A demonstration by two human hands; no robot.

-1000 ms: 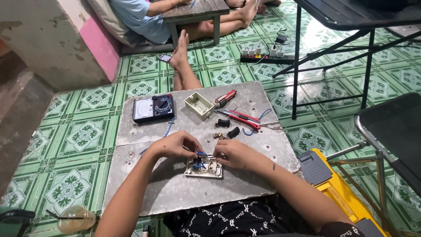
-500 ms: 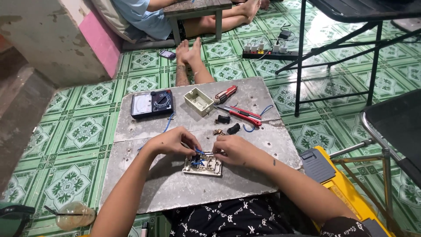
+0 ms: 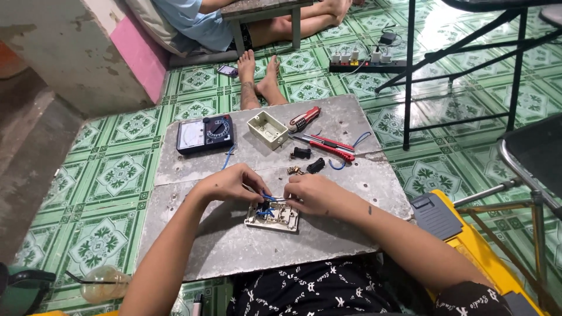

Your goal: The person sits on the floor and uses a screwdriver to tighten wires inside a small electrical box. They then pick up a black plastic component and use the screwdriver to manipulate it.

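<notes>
Green patterned floor tiles all over, with one grey concrete slab (image 3: 234, 246) lying flat on them as a workbench. Right in the middle of it sits one cream switch plate (image 3: 273, 216), back side up, with blue wires (image 3: 266, 203) poking out of it.

Both hands are hunched over that plate, wrists low, forearms coming in from the near edge. Left hand (image 3: 229, 183) has its fingers curled and pinched shut on a blue wire; right hand (image 3: 313, 195) is closed into a loose fist at the other end of that wire, fingertips meeting the left ones just above the plate. What exactly the right fingers grip is too small to make out.

Further out on the slab: one analog multimeter (image 3: 205, 134), one cream wall box (image 3: 267, 130), one red-handled screwdriver (image 3: 304, 119), one red cutter (image 3: 331, 144), two small black parts (image 3: 308, 160) and a little brass bit beside them. Off the slab, one yellow toolbox (image 3: 468, 246), one plastic cup (image 3: 105, 284), one power strip (image 3: 367, 63), and another person's two bare feet (image 3: 257, 76).

Compared with a second ago, hardly anything has moved; hands are in the same spot, same pinch.
</notes>
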